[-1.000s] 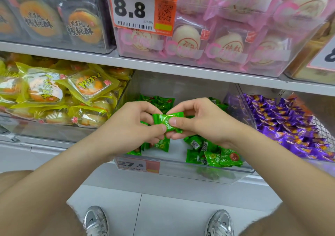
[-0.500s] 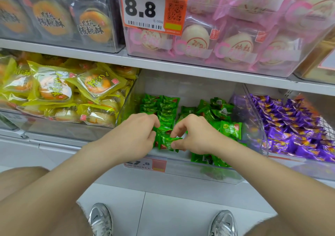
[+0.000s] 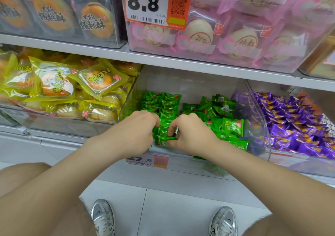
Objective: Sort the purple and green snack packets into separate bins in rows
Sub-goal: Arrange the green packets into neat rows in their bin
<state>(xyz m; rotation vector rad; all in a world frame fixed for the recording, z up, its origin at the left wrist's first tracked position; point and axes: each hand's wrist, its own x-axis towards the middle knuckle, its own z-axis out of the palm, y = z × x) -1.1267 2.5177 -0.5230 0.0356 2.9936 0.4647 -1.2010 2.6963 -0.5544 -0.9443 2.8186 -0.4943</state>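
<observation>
Green packet [image 3: 164, 142], front of the tidy row [image 3: 169, 107], left hand [image 3: 134, 130] and right hand [image 3: 190, 136] pinching its ends

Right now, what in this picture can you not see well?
Head view only:
1. The green packet: mostly covered by the left hand and right hand that pinch it.
2. The lower price tag: its small print is blurred.
3. The purple packets: cut off by the right edge.

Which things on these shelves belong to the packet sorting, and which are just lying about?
Job: small green foil snack packets, purple foil snack packets, clear plastic bin, left hand, right hand.
Lying about: yellow-wrapped pastries, pink-wrapped buns, orange-and-white price tag.
</observation>
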